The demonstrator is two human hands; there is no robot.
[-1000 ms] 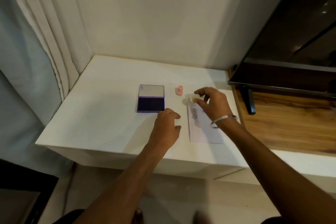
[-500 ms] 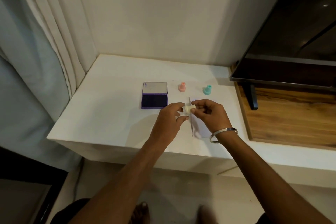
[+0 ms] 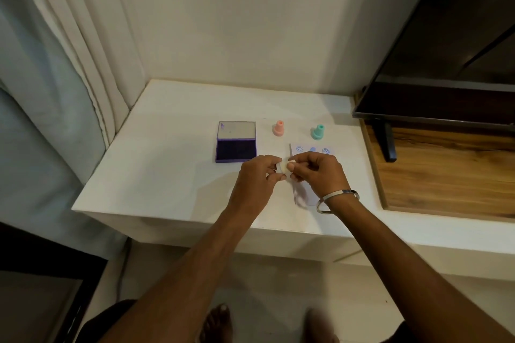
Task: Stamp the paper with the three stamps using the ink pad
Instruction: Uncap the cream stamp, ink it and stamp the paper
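A small pale yellow stamp [image 3: 283,167] is pinched between my left hand [image 3: 257,179] and my right hand [image 3: 319,172], just above the table's front middle. The white paper [image 3: 313,151] lies under and behind my right hand, and three blue prints show along its far edge. A purple ink pad [image 3: 236,150] lies open to the left, lid flipped back. Behind the paper stand a pink stamp [image 3: 278,128] and a teal stamp [image 3: 317,132], both upright.
The white table [image 3: 167,170] fits into a wall corner with a curtain [image 3: 69,50] on its left. A dark TV [image 3: 446,50] on a wooden shelf [image 3: 446,170] stands to the right. My feet show on the floor below.
My right hand lifted the yellow stamp off the paper and brought it toward me. My left hand rose from the table and joined it on the stamp. The teal stamp came into sight.
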